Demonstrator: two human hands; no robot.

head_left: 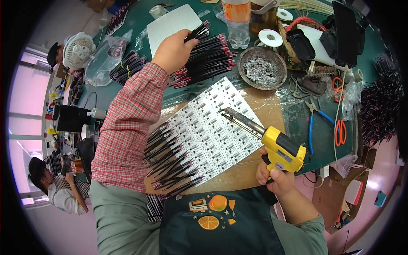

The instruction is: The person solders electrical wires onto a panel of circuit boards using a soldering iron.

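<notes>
My left hand [173,52] reaches forward over a pile of short black wires [210,61] with red tips. Its fingers are closed around a few black wires [199,30] at the top of that pile. In my right hand [277,177] is a yellow soldering gun [282,149], its metal tip pointing up and left over a white circuit board sheet [221,123]. Rows of small printed parts cover the sheet. Along its left and lower edges, black wires [170,159] fan outward, seemingly joined to the board. A brown mat [272,106] lies beneath.
Behind the board stand a metal bowl [262,68] of silvery scraps and a plastic bottle [238,25]. Blue-handled pliers [312,123] and orange-handled scissors [340,134] lie to the right, near a propped phone [345,34]. Another person [59,191] sits at far left.
</notes>
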